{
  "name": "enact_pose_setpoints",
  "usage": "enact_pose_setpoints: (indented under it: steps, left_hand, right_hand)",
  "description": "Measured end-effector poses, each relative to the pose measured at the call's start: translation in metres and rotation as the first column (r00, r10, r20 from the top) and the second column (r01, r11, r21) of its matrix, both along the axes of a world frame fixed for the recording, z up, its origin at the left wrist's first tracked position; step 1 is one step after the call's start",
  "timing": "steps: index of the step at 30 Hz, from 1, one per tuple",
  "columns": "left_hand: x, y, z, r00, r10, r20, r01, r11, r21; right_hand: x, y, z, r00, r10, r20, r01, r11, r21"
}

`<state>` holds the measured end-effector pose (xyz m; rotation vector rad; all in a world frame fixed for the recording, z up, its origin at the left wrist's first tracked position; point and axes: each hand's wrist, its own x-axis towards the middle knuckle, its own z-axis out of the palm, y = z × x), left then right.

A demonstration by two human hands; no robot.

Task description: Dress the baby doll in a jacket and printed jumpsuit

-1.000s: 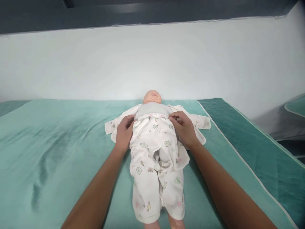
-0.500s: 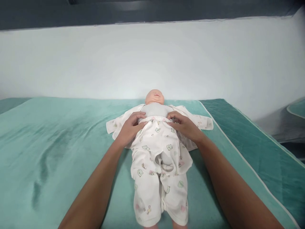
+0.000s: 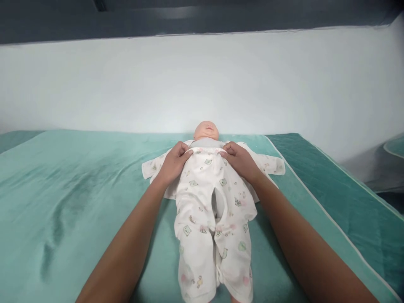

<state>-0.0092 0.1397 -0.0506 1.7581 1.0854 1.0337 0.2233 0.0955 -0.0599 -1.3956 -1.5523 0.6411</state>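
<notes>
We have the doll lying on its back on the green mat, head away from us. Our left hand and right hand are set apart, one on each side of its chest, and both are pinched closed on the waistband of the printed pants. The waistband sits high, just under the grey chest between our thumbs, so we judge the pants to be nearly on: both legs are covered down toward us. The crotch below our hands gapes open and shows grey. The shirt lies spread flat under the doll, its sleeves reaching out beyond each hand, so it is not yet closed over the chest.
</notes>
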Motion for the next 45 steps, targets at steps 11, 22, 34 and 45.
enact_pose_setpoints:
  steps: [11, 22, 34, 45]
  left_hand:
    - [0.012, 0.033, -0.007, 0.977, 0.123, -0.174, -0.109, 0.990, 0.091]
    - [0.012, 0.045, -0.007, 0.962, 0.073, -0.264, -0.032, 0.987, 0.157]
    - [0.017, 0.070, -0.017, 0.966, 0.177, -0.187, -0.151, 0.978, 0.143]
    - [0.002, 0.044, -0.017, 0.823, 0.084, -0.562, 0.134, 0.933, 0.335]
  right_hand:
    - [-0.002, 0.036, -0.003, 0.992, -0.119, 0.042, 0.119, 0.993, -0.013]
    - [-0.001, 0.046, -0.003, 0.994, -0.070, 0.083, 0.067, 0.997, 0.037]
    - [0.003, 0.077, -0.003, 0.975, -0.148, 0.167, 0.152, 0.988, -0.012]
    - [0.005, 0.049, -0.014, 0.983, -0.028, 0.179, 0.002, 0.990, 0.143]
